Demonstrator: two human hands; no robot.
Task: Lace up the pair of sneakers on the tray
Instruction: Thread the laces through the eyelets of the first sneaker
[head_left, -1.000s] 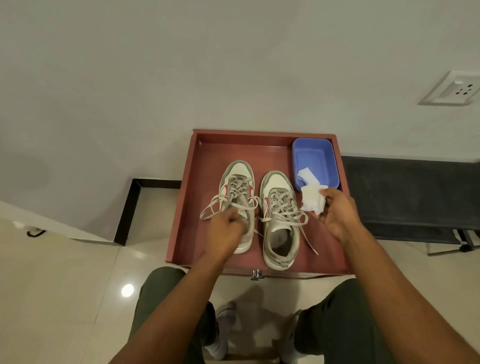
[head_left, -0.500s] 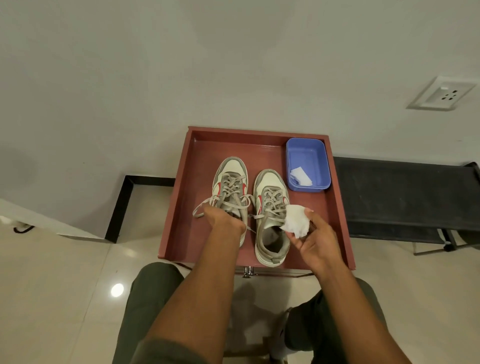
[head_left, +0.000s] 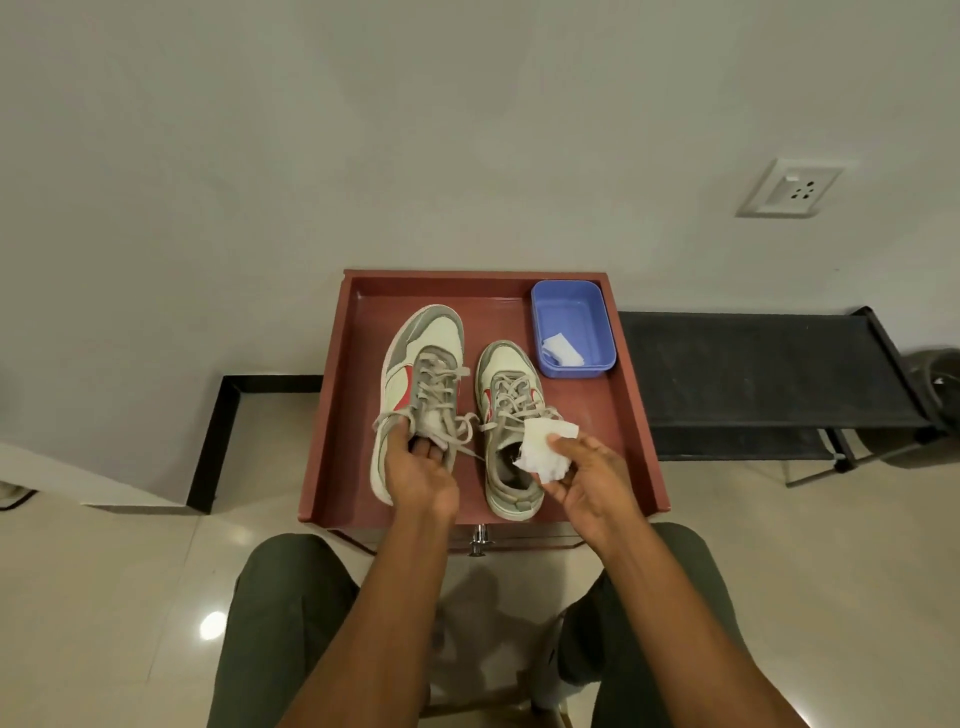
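Two white-and-grey sneakers with red side marks are over a red-brown tray (head_left: 358, 405). My left hand (head_left: 418, 475) grips the left sneaker (head_left: 423, 364) at its opening, fingers inside the collar, and the shoe is tilted up off the tray. Its grey laces hang loose around my fingers. The right sneaker (head_left: 506, 405) lies flat on the tray with loose laces. My right hand (head_left: 589, 480) holds a crumpled white tissue (head_left: 545, 449) just above the right sneaker's opening.
A blue plastic tub (head_left: 574, 325) with a folded white tissue (head_left: 561, 349) sits in the tray's far right corner. A black low rack (head_left: 769, 374) stands to the right against the wall. My knees are below the tray's near edge.
My left hand has taken hold of the left sneaker and raised and tilted it. My right hand with the tissue has come back from the blue tub to above the right sneaker.
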